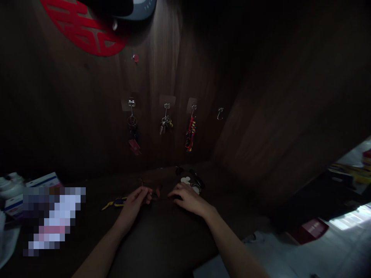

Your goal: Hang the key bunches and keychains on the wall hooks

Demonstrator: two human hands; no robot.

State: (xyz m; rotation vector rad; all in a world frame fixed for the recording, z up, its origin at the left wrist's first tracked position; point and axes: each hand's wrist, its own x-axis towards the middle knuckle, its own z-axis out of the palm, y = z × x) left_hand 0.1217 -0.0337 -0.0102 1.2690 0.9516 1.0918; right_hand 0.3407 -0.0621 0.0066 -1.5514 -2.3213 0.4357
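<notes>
Here's a small reddish-brown piece (157,192), dim and blurred, curving just beside the left hand's (138,199) fingertips; farther right, pale round discs (185,180) lie just beyond the right hand (188,197).

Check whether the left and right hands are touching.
Apart. The head view shows a gap between the left hand and the right hand, with dark surface visible there.

Silver metal wall hooks (131,103): four
Red, round, openwork wall ornament (87,22): one
Red multicoloured hanging cord bundle (190,134): one
Yellow-and-blue-handled tool (118,202): one
Bare hands (189,197): two
</notes>
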